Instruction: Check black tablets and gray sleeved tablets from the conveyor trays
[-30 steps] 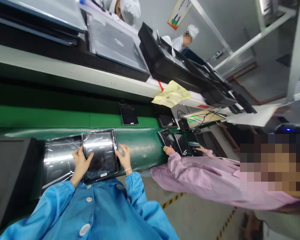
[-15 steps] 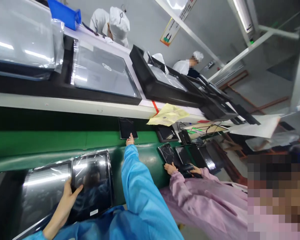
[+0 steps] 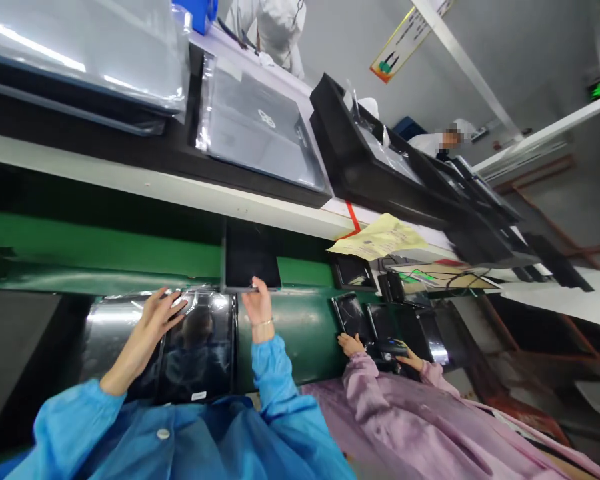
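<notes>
My right hand [image 3: 259, 308] grips the near edge of a dark, flat, tablet-like screen [image 3: 251, 257], its far end in the shade under the shelf. Close to my body lie two glossy black panels side by side, a right one [image 3: 200, 353] with a small white label and a left one [image 3: 107, 333] with bright reflections. Over the seam between them is my left hand [image 3: 153, 327], fingers spread and nothing held. Whether its fingertips touch the panels I cannot tell.
Above the green bench [image 3: 300, 327] runs a white-edged shelf [image 3: 145, 183] carrying film-wrapped panels [image 3: 260, 123] and black trays [image 3: 360, 167]. A yellow paper [image 3: 380, 237] hangs off it. To the right, a co-worker in a pink sleeve [image 3: 375, 393] handles dark screens [image 3: 353, 313].
My right hand has drawn the dark screen nearer and to the left, with the arm bent back. My left hand has lifted from the panels and moved toward their far edge. The view has shifted.
</notes>
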{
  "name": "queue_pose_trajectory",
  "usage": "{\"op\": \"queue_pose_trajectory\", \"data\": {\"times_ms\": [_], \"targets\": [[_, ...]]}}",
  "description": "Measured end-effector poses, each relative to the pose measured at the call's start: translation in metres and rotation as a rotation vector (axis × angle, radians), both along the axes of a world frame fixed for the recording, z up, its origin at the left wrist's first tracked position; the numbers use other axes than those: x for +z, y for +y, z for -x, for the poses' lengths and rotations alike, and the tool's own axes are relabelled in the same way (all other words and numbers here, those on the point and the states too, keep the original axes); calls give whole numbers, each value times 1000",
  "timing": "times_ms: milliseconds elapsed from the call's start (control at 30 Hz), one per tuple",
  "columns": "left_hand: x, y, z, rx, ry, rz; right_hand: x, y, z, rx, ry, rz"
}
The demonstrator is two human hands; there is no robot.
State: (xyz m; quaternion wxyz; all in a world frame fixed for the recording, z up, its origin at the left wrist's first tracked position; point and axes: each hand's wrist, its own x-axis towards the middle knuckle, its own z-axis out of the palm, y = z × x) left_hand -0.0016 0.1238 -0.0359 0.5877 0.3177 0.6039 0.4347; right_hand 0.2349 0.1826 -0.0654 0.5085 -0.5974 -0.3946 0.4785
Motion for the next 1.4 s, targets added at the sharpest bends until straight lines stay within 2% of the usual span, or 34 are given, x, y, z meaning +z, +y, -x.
{"op": "queue_pose_trajectory", "data": {"times_ms": [100,200,267,300,367,433,500,667,800,933,1067,1233,1400], "targets": [[22,19,10,37,-61,8,3,-77,58,89,117,60],[38,11,50,149,42,39,14,-137,91,300,187,87],[44,-9,89,205,136,85,20,-157,86,431,31,57],[45,-21,108,231,192,115,21,-161,77,422,-109,45],[41,-43,142,261,311,187,16,-165,54,260,-403,60],[28,-59,163,247,409,246,4,-165,35,126,-544,128],[8,-68,170,195,453,253,-11,-165,27,96,-607,195],[-47,-66,154,3,577,110,-35,-158,34,99,-742,325],[-69,-66,127,-65,877,-61,-41,-145,29,132,-786,402],[-80,-72,82,-219,1097,-206,-44,-138,20,165,-796,436],[-86,-60,43,-376,1214,-198,-45,-136,15,187,-788,450],[-90,-37,32,-456,1319,-129,-44,-129,1,249,-739,468],[-91,-35,27,-483,1385,-79,-37,-117,-29,287,-671,469]]}}
